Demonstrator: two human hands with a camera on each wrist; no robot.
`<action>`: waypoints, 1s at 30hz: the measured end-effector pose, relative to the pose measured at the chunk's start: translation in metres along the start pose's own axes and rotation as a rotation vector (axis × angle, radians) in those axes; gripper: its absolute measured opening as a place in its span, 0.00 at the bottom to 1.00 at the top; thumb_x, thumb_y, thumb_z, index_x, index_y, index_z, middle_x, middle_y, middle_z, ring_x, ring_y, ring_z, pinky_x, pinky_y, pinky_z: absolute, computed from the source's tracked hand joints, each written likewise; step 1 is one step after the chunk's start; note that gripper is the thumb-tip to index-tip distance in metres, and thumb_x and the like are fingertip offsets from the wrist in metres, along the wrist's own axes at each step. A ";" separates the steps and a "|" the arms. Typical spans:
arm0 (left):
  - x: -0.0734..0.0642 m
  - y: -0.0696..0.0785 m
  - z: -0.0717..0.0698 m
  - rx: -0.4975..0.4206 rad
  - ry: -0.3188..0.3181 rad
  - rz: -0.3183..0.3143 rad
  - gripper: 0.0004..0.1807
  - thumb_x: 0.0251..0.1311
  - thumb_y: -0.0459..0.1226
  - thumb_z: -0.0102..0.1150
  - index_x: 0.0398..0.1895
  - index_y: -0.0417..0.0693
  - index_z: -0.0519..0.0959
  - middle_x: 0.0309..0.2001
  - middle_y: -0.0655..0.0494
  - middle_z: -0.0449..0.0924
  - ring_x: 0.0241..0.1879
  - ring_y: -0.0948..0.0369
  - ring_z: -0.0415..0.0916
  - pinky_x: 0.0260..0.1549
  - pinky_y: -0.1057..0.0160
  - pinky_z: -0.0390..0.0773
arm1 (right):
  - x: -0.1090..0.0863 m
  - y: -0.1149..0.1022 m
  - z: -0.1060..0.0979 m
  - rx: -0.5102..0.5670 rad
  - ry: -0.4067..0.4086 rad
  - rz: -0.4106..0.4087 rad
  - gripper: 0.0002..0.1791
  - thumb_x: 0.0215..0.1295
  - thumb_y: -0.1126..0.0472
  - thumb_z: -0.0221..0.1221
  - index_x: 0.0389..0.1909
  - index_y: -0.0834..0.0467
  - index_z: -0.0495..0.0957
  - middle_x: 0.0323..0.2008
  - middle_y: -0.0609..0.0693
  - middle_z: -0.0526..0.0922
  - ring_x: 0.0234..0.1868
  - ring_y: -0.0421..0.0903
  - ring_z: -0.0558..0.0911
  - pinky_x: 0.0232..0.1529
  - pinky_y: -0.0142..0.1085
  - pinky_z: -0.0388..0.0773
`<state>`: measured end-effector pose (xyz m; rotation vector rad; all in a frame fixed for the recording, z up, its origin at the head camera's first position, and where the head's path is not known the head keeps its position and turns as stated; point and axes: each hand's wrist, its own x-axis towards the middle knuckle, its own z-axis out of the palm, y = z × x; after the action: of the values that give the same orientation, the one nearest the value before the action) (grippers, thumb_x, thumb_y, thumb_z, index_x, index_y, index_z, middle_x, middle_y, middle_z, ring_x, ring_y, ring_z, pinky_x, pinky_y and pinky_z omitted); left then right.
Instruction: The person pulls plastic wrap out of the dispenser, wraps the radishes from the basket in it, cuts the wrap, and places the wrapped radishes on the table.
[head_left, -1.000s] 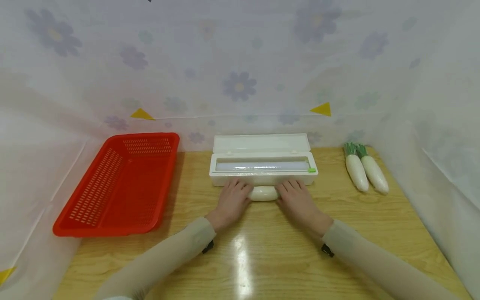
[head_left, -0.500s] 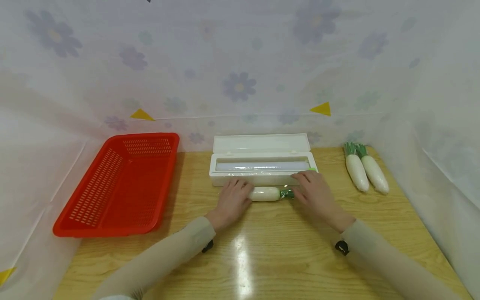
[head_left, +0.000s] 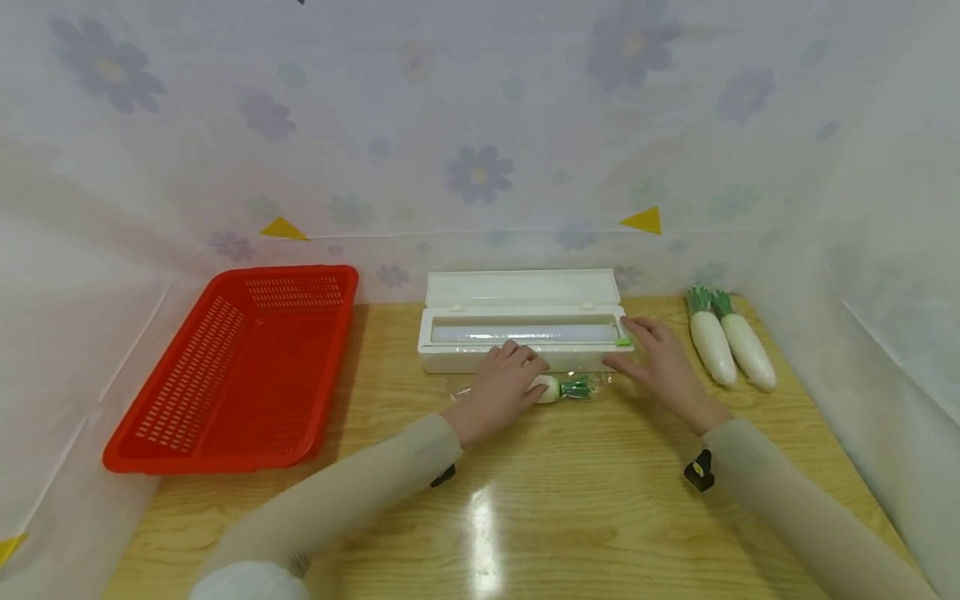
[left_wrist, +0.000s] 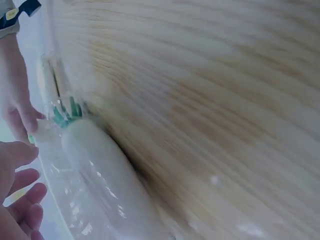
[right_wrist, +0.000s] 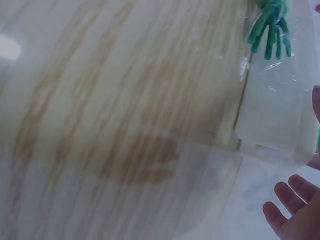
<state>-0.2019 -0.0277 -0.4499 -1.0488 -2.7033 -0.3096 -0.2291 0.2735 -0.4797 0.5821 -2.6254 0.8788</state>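
Note:
A white radish with green stalks (head_left: 551, 389), in clear film, lies along the front of a white cling film dispenser (head_left: 480, 362). The left hand (head_left: 504, 385) reaches across the radish, covering its left part in the head view, with fingertips at the dispenser's front edge. In the left wrist view, its loosely bent fingers (left_wrist: 30, 205) stand beside the wrapped radish (left_wrist: 102, 172). The right hand (head_left: 663, 367) is at the dispenser's right end, thumb by the front corner, other fingers extended near the green slider (head_left: 623, 341). Inside the dispenser sits the film roll (head_left: 525, 332).
Two more white radishes (head_left: 712, 348) lie side by side at the right rear of the wooden table (head_left: 570, 500). A red plastic basket (head_left: 318, 400) stands on the left. The dispenser's lid (head_left: 522, 287) is raised against the flowered cloth (head_left: 480, 108) behind.
The right hand has left the radish's stalk end and moved right to the dispenser's end. The left hand has shifted right along the radish, and clear film shows beyond the radish's ends.

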 end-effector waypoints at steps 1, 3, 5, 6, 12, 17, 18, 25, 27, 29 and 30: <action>0.006 0.004 0.001 -0.005 -0.006 0.004 0.14 0.74 0.47 0.61 0.57 0.54 0.82 0.54 0.58 0.82 0.53 0.57 0.74 0.51 0.58 0.74 | 0.000 0.003 0.002 0.008 -0.004 0.004 0.40 0.63 0.58 0.73 0.72 0.68 0.69 0.65 0.72 0.71 0.65 0.72 0.70 0.62 0.67 0.66; 0.017 0.011 0.004 -0.018 -0.009 0.007 0.14 0.75 0.48 0.60 0.57 0.55 0.82 0.53 0.58 0.82 0.54 0.58 0.73 0.52 0.58 0.74 | 0.001 0.009 0.005 0.009 0.002 -0.011 0.39 0.63 0.60 0.73 0.72 0.67 0.70 0.65 0.72 0.71 0.64 0.72 0.71 0.61 0.67 0.67; 0.027 0.019 0.005 -0.035 -0.021 -0.004 0.14 0.75 0.48 0.59 0.57 0.56 0.83 0.53 0.59 0.82 0.54 0.59 0.73 0.53 0.59 0.73 | 0.001 0.015 0.009 0.006 0.022 -0.030 0.38 0.61 0.62 0.74 0.71 0.65 0.72 0.63 0.71 0.73 0.62 0.71 0.73 0.60 0.67 0.69; 0.033 0.022 0.006 -0.041 -0.021 -0.008 0.14 0.75 0.48 0.60 0.57 0.56 0.83 0.53 0.59 0.82 0.53 0.59 0.73 0.53 0.59 0.73 | 0.001 0.018 0.011 0.009 0.031 -0.030 0.37 0.61 0.63 0.74 0.71 0.65 0.72 0.61 0.70 0.74 0.61 0.70 0.73 0.59 0.66 0.69; 0.066 0.035 0.012 -0.061 -0.012 -0.041 0.14 0.76 0.49 0.58 0.57 0.57 0.84 0.52 0.60 0.83 0.54 0.59 0.75 0.51 0.60 0.73 | 0.001 0.023 0.015 0.078 0.000 0.054 0.35 0.65 0.63 0.71 0.72 0.62 0.71 0.62 0.69 0.72 0.62 0.68 0.72 0.58 0.66 0.70; 0.092 0.045 0.021 -0.067 -0.049 -0.089 0.17 0.76 0.52 0.57 0.59 0.58 0.83 0.56 0.62 0.84 0.61 0.60 0.75 0.65 0.59 0.69 | -0.001 0.024 0.013 0.106 -0.030 0.066 0.34 0.68 0.64 0.69 0.72 0.63 0.69 0.65 0.70 0.72 0.60 0.67 0.72 0.54 0.63 0.72; 0.096 0.047 0.023 -0.064 -0.057 -0.097 0.18 0.75 0.52 0.57 0.60 0.58 0.83 0.57 0.62 0.84 0.62 0.60 0.75 0.67 0.59 0.67 | -0.001 0.025 0.013 0.114 -0.037 0.067 0.34 0.68 0.65 0.68 0.72 0.64 0.69 0.65 0.70 0.71 0.59 0.66 0.72 0.54 0.62 0.72; 0.114 0.066 0.038 -0.087 -0.045 -0.178 0.21 0.77 0.54 0.54 0.66 0.61 0.79 0.57 0.63 0.81 0.60 0.61 0.73 0.66 0.61 0.68 | -0.001 0.027 0.010 0.143 -0.078 0.125 0.30 0.70 0.69 0.66 0.70 0.67 0.68 0.65 0.70 0.71 0.56 0.67 0.75 0.51 0.62 0.75; 0.117 0.068 0.041 -0.113 -0.026 -0.205 0.20 0.77 0.53 0.54 0.66 0.63 0.79 0.56 0.63 0.81 0.58 0.61 0.73 0.62 0.61 0.70 | 0.000 0.027 0.010 0.155 -0.083 0.134 0.30 0.70 0.69 0.65 0.69 0.67 0.68 0.64 0.71 0.71 0.56 0.67 0.75 0.50 0.62 0.76; 0.120 0.068 0.042 -0.114 -0.014 -0.222 0.18 0.77 0.52 0.54 0.64 0.65 0.81 0.56 0.64 0.81 0.55 0.61 0.73 0.59 0.62 0.71 | 0.000 0.026 0.010 0.178 -0.091 0.135 0.29 0.71 0.68 0.65 0.70 0.67 0.67 0.65 0.70 0.70 0.56 0.67 0.74 0.51 0.63 0.76; 0.121 0.068 0.041 -0.111 -0.010 -0.224 0.17 0.77 0.52 0.55 0.63 0.65 0.82 0.56 0.64 0.82 0.54 0.61 0.73 0.57 0.62 0.72 | 0.000 0.026 0.010 0.190 -0.092 0.135 0.29 0.71 0.68 0.64 0.70 0.67 0.67 0.65 0.70 0.70 0.57 0.67 0.74 0.51 0.63 0.75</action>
<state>-0.2482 0.1095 -0.4475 -0.7746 -2.8450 -0.4990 -0.2433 0.2857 -0.5002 0.5076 -2.7078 1.1787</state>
